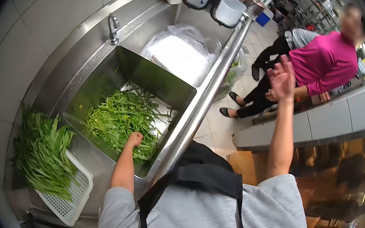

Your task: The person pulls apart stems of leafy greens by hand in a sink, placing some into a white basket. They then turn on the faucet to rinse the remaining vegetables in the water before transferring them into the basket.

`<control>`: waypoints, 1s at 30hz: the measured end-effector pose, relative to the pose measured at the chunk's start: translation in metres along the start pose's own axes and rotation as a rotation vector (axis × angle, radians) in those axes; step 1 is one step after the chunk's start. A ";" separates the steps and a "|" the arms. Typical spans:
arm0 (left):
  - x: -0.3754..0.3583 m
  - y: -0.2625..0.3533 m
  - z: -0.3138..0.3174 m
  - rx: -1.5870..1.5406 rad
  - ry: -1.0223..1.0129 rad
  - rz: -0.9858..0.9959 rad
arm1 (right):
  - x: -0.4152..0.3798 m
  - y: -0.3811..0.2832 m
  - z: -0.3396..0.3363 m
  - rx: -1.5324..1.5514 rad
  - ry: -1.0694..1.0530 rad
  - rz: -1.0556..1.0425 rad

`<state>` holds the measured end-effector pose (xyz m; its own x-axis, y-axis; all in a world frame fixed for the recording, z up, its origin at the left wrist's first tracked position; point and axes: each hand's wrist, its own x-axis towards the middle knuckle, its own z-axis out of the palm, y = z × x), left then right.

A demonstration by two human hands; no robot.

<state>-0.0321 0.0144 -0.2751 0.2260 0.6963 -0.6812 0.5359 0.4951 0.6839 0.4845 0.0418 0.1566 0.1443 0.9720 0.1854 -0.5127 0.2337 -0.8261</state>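
Observation:
Cut leafy greens, long and narrow with pale stems, lie in a loose heap in the steel sink basin. My left hand is down in the basin at the heap's near side, its fingers curled closed on some of the greens. What lies under that hand is hidden. My right hand is raised off to the right, away from the sink, palm showing, fingers apart and nothing in it. A bundle of long-leaved greens rests on a white perforated basket left of the basin.
Clear plastic bags fill the second basin, behind a tap. White containers hang at the far end. A person in a pink top stands to the right by a tiled counter. A steel rail edges the sink.

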 end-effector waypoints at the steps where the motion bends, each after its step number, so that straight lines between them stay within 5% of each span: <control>1: 0.009 -0.006 0.000 -0.021 -0.030 -0.026 | -0.008 -0.025 -0.006 0.003 -0.023 -0.097; 6: 0.002 0.019 -0.016 -0.021 -0.169 -0.327 | -0.057 -0.160 -0.027 -0.161 -0.091 -0.450; 10: 0.053 0.055 -0.034 0.099 -0.103 -0.220 | -0.117 -0.252 -0.020 -0.233 -0.030 -0.714; 13: 0.085 0.110 -0.026 0.020 0.157 0.102 | -0.164 -0.300 -0.002 -0.207 -0.038 -0.774; 19: 0.113 0.150 0.013 -0.059 -0.097 0.325 | -0.260 -0.308 0.024 -0.375 -0.142 -1.021; 20: 0.110 0.154 0.015 0.278 -0.173 0.396 | -0.277 -0.301 0.018 -0.339 -0.159 -1.010; 22: 0.088 0.150 0.032 0.104 -0.269 0.149 | -0.295 -0.259 0.019 -0.190 -0.136 -1.007; 24: 0.103 0.115 0.040 -0.121 -0.237 -0.188 | -0.311 -0.219 -0.012 -0.431 0.205 -0.747; 27: 0.097 0.104 0.044 0.054 -0.268 -0.258 | -0.357 -0.103 -0.091 -0.624 0.999 -0.155; 30: 0.095 0.121 0.048 0.216 -0.301 -0.265 | -0.458 0.110 -0.173 -0.275 1.579 0.333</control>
<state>0.0933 0.1152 -0.2693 0.2673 0.3622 -0.8930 0.7577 0.4936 0.4270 0.5080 -0.3822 -0.1113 0.8246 -0.0525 -0.5633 -0.5643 -0.1478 -0.8123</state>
